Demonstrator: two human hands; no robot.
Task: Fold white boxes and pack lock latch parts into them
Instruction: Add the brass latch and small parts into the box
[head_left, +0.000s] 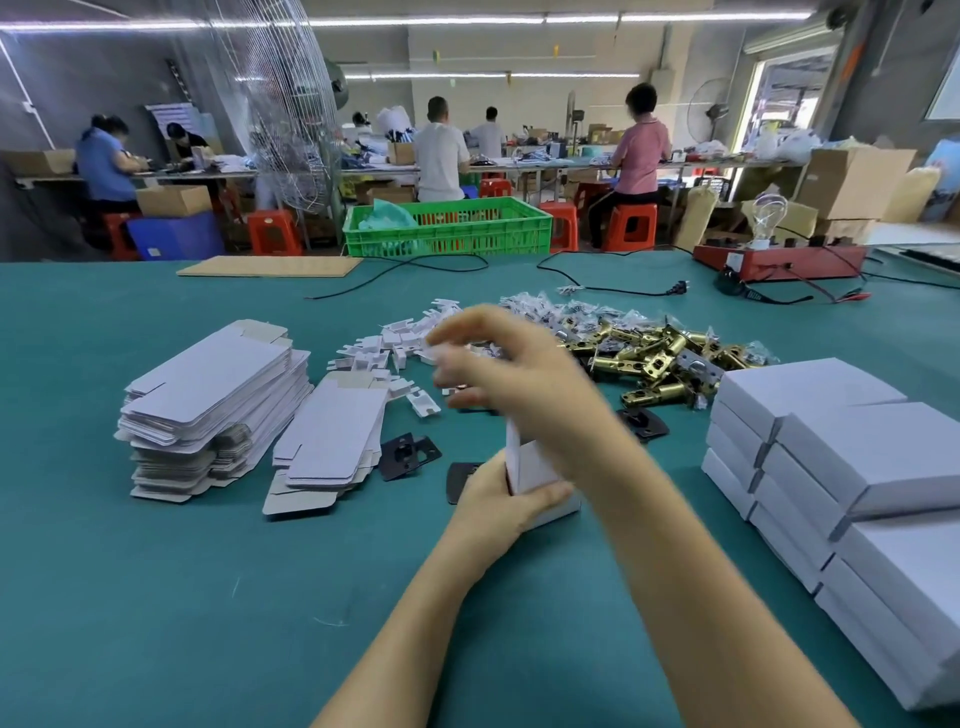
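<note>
1. Left hand (498, 499) grips a partly folded white box (535, 467) near the middle of the worktop (156, 597), fingers curled round its lower end. The box stands roughly upright, long axis vertical, open end up.
2. Right hand (498, 364) hovers above the box, motion-blurred. Fingers look curled and appear to pinch something small and pale; cannot tell what.
3. Key relation: the box mouth lies directly below the right hand's fingers, so that hand is nearer for insertion.
4. Brass latch parts (660, 358) piled toward the far edge, right of centre.
5. Flat box blanks (208, 405) stacked left; finished boxes (841, 457) stacked along the right edge.
6. Judgement: packing step in hand.
</note>
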